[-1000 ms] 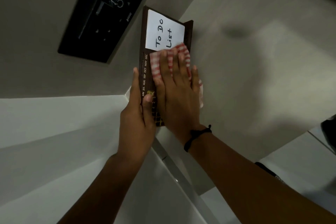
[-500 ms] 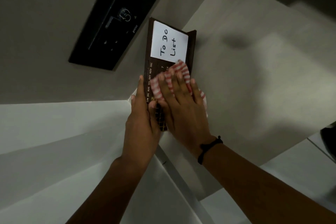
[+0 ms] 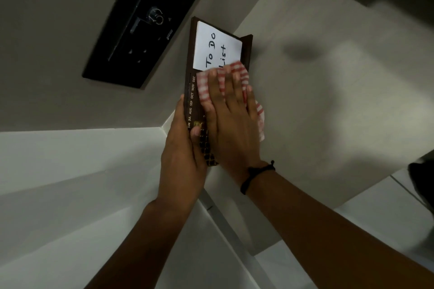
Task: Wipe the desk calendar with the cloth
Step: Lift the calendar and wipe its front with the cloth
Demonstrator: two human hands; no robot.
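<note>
A dark brown desk calendar with month names down its left edge carries a white "To Do List" notepad on its far half. My left hand grips the calendar's near left edge, thumb on its face. My right hand lies flat on a red-and-white checked cloth, pressing it against the calendar just below the notepad. The cloth's top edge overlaps the pad's lower corner. My palm hides most of the calendar's date grid.
A black flat device lies at the upper left on the grey surface. White ledges run across the lower left and lower right. A dark object shows at the right edge.
My right hand and the cloth slid back up the calendar toward the notepad after dipping lower half a second ago. The left hand keeps its hold.
</note>
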